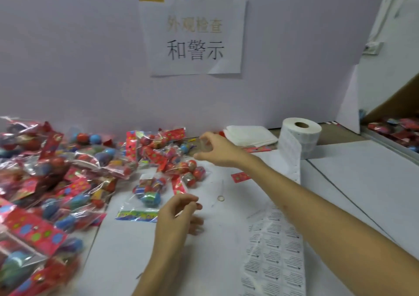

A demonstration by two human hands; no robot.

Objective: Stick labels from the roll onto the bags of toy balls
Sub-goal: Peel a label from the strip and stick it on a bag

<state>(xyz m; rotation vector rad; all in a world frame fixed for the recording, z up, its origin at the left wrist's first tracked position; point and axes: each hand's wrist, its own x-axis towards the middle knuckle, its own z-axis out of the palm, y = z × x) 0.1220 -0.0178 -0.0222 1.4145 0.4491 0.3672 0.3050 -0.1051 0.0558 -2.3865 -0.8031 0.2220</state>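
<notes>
The bags of toy balls lay in a loose heap on the left part of the surface, and one bag with blue balls lay apart, just beside the left hand. The roll stood at the back right, and its strip of labels ran down toward the person. The right hand reached over the nearest bags, its grip curved with the thumb apart from the fingers. Something pale seemed to be between them, but I could not tell if it was a label. The left grip was loosely curled and held nothing.

The bags looked light, soft and slippery, because the film was thin and the balls could roll inside. I think it was better to take a bag by its flat printed header, and to press the label on a smooth part of the film
</notes>
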